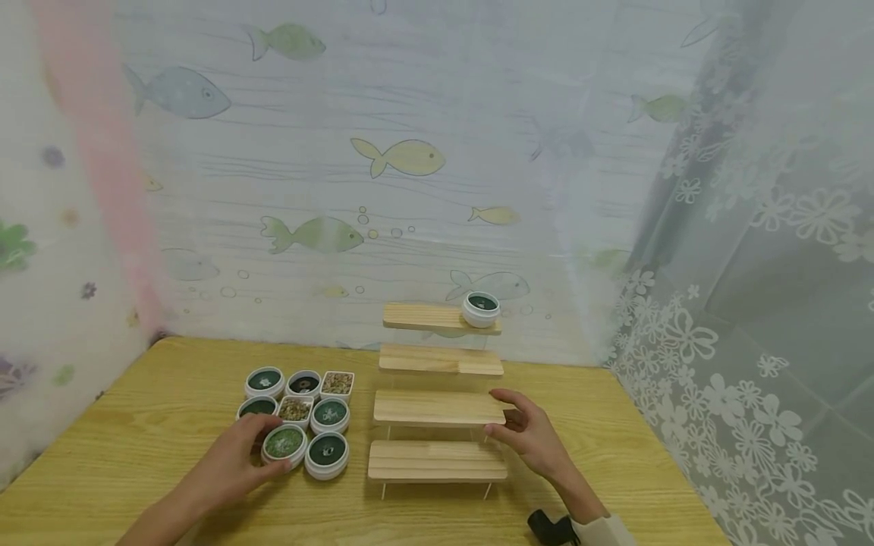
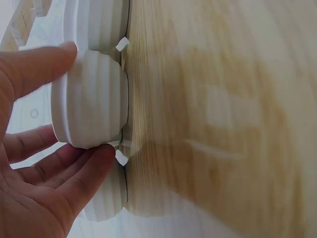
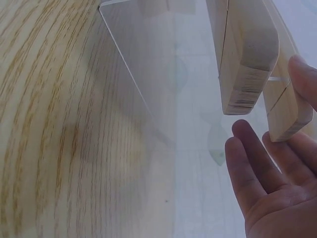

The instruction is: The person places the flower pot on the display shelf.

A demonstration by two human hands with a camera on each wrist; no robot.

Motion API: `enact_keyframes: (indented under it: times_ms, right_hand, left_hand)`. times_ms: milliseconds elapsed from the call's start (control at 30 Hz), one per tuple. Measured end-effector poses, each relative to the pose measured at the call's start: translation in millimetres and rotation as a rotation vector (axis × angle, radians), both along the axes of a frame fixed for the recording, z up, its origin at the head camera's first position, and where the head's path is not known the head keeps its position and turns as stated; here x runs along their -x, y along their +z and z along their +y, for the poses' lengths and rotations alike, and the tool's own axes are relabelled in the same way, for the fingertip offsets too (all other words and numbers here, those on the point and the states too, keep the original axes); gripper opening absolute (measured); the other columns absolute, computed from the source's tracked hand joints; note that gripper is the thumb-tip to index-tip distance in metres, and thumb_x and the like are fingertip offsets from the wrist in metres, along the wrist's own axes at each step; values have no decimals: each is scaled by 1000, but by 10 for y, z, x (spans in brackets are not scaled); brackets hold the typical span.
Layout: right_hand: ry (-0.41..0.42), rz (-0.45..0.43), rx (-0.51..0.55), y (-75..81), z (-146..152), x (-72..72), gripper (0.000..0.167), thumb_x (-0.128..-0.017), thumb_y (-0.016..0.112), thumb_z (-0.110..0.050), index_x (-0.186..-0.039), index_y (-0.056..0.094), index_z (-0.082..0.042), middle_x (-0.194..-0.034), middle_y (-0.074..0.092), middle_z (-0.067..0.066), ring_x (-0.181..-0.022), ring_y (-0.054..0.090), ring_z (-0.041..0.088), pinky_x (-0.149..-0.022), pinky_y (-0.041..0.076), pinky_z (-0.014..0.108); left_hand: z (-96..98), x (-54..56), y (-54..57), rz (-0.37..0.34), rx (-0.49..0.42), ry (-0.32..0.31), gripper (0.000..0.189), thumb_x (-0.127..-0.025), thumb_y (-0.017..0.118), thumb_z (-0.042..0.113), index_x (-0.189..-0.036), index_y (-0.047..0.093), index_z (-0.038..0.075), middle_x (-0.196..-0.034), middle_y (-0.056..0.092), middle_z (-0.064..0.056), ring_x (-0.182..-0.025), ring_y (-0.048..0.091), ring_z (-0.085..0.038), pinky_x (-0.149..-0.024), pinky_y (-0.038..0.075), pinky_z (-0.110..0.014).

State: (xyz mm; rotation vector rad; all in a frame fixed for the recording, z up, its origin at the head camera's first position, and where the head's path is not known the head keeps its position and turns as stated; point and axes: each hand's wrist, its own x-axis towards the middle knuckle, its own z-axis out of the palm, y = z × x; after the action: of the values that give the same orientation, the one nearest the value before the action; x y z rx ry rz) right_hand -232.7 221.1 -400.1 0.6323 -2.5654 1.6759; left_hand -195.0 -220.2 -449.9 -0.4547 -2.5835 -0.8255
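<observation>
The left hand (image 1: 235,462) pinches the green-topped pot (image 1: 283,442), left of the wooden stand (image 1: 437,461), with thumb and fingers on its white sides; that grip probably keeps the pot level and its open top untouched. Its base seems to sit on the bench (image 1: 594,425). The right hand (image 1: 532,434) grips the right end of the stand's third board from the top (image 1: 437,409), thumb at the front edge and a finger at the back, likely to steady a light frame on thin legs.

Seven other pots (image 1: 326,453), five round and two square, crowd around the held one, left of the stand, perhaps so all lie within easy reach. A lone pot (image 1: 481,309) sits at the right end of the stand's top board, its dark top facing up. A black object (image 1: 549,528) lies to the stand's front right, beside the sleeve (image 1: 604,532). Behind the stand hangs a fish-patterned curtain (image 1: 437,91).
</observation>
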Motion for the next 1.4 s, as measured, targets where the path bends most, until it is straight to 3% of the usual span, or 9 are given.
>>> enact_keyframes:
  times_ms: [167, 467, 800, 967, 1133, 1400]
  right_hand:
    - [9, 6, 0, -24, 11, 22, 58, -87, 70, -11, -138, 45, -1, -141, 42, 24, -96, 63, 18, -77, 52, 27]
    - [-5, 17, 12, -288, 107, 185, 58, -86, 72, -16, -138, 47, -10, -143, 43, 17, -101, 62, 22, -78, 52, 28]
    - [-8, 13, 18, -269, 97, 165, 58, -87, 72, -17, -138, 47, -10, -143, 43, 16, -103, 61, 24, -78, 53, 28]
    - [-10, 11, 16, -214, 76, 131, 58, -87, 72, -15, -138, 47, -8, -142, 44, 18, -100, 62, 23, -78, 52, 28]
    - [-5, 4, -5, -58, 19, 26, 58, -87, 71, -14, -138, 46, -3, -141, 44, 21, -97, 62, 23, -77, 52, 28]
    - [3, -6, 10, -55, 7, 32, 57, -87, 71, -12, -138, 46, -4, -141, 44, 21, -94, 63, 23, -76, 52, 29]
  left_hand:
    - [-6, 2, -2, -35, 9, 2, 61, -63, 89, 29, -109, 61, 0, -101, 59, -5, -91, 58, -21, -77, 51, -35]
    - [-1, 11, -11, -15, 22, -11, 60, -61, 90, 24, -108, 62, 1, -100, 59, -4, -91, 57, -20, -77, 50, -36]
    - [2, 5, 29, -93, -3, 3, 60, -62, 89, 24, -109, 61, 1, -103, 59, -5, -94, 56, -19, -77, 50, -33]
    - [-1, 4, 43, -94, -18, 16, 60, -61, 90, 25, -108, 61, 2, -101, 59, -4, -91, 56, -17, -75, 49, -31]
    - [9, -9, 64, -55, -42, 0, 57, -61, 89, 23, -106, 61, 4, -100, 58, -1, -88, 55, -14, -72, 49, -27]
    - [55, -28, 87, 77, -88, -58, 56, -57, 87, 9, -106, 60, 7, -98, 55, 4, -88, 54, -5, -73, 53, -24]
